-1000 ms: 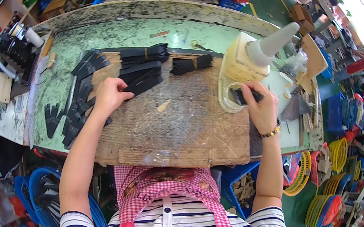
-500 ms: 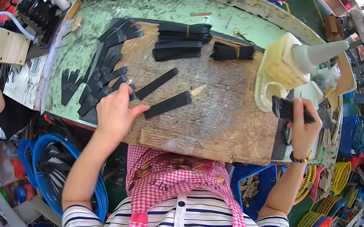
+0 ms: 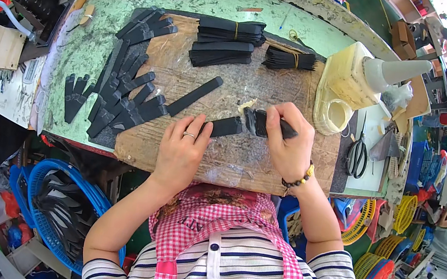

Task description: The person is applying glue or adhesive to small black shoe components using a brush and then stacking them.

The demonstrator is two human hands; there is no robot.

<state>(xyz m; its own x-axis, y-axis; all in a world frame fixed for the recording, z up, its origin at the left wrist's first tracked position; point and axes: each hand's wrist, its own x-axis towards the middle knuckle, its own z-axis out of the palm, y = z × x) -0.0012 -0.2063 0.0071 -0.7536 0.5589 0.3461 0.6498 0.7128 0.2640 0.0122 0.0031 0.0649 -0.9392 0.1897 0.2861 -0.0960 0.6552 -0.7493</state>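
Observation:
A black strip point(image 3: 224, 126) lies on the cardboard in front of me, with my left hand point(image 3: 182, 147) at its left end. The thumb and index finger press close together there, partly hiding that end. In my right hand point(image 3: 290, 136) is a dark, flat brush point(image 3: 259, 123), its smeared tip at the strip's right end. A pale blob point(image 3: 247, 105) shows just beyond the brush tip. Another black strip point(image 3: 195, 96) lies diagonally to the left, beside a fanned, overlapping row of black strips point(image 3: 127, 97).
Bundled black strips point(image 3: 231, 31) and a smaller banded bundle point(image 3: 290, 60) lie at the back of the cardboard point(image 3: 289, 168). A yellowish glue bottle point(image 3: 353, 72) stands right, beside a round cup point(image 3: 335, 114). Black scissors point(image 3: 357, 156) lie near it. A blue basket point(image 3: 100, 202) stands below left.
My right hand has brought the brush from beside the glue cup leftward to the strip. My left hand has moved right and nearer, onto the strip's left end.

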